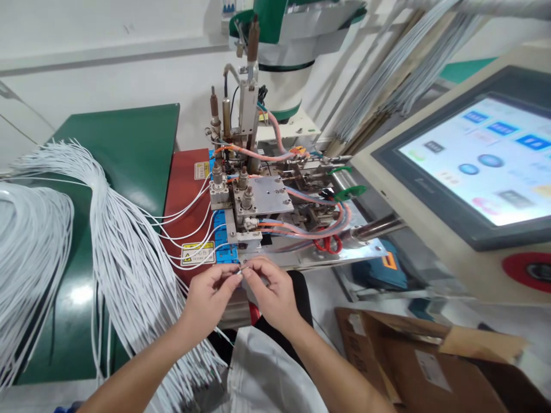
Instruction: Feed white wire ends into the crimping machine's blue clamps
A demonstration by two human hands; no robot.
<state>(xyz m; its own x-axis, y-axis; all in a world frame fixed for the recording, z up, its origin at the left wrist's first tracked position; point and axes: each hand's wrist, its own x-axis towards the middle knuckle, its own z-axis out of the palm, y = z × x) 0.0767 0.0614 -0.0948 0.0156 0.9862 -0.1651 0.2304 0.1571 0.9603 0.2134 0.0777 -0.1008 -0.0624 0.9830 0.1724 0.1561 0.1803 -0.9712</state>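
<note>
My left hand (212,292) is closed in a pinch, with the end of a white cable (240,272) showing at its fingertips. My right hand (272,291) meets it there, thumb and forefinger pinched on the same cable tip, whose fine detail is too small to make out. Both hands are just in front of the blue cable holders (226,254) at the machine's front edge. Several white cables run from a large white cable bundle (124,246) at the left into these holders. Beyond them stands the metal machine (264,195), with cylinders and orange and blue air hoses.
A lit touchscreen panel (482,155) with a red-ringed button (531,271) juts in from the right. Another cable bundle (34,246) lies on the green table (142,132). Cardboard boxes (365,338) stand at the lower right. A solder-like wire spool (346,183) sits on the machine.
</note>
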